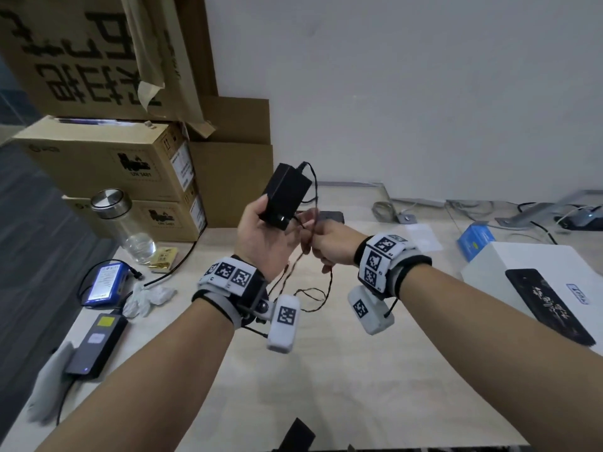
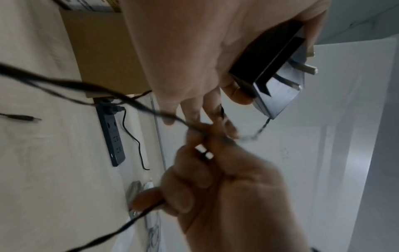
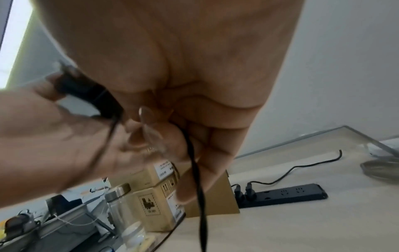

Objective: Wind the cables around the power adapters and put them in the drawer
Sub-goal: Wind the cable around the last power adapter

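Observation:
My left hand [image 1: 261, 233] holds a black power adapter [image 1: 285, 197] up above the table, thumb and fingers curled round its lower end; in the left wrist view the adapter [image 2: 278, 81] shows its metal plug prongs. Its thin twisted cable [image 1: 313, 197] loops from the adapter's top down into my right hand [image 1: 321, 244], which grips it in a fist just right of the adapter. The rest of the cable [image 1: 310, 291] hangs down between my wrists onto the table. In the right wrist view the cable [image 3: 198, 187] runs out below my curled fingers. A second black adapter [image 1: 96, 347] lies at the table's left edge.
Cardboard boxes [image 1: 107, 164] are stacked at the back left, with a glass bottle [image 1: 125, 223] in front. A blue battery pack [image 1: 106, 283] and crumpled white cloth [image 1: 148, 298] lie left. A white box [image 1: 535, 275] with a black phone [image 1: 548, 305] sits right. A black power strip [image 3: 282, 194] lies by the wall.

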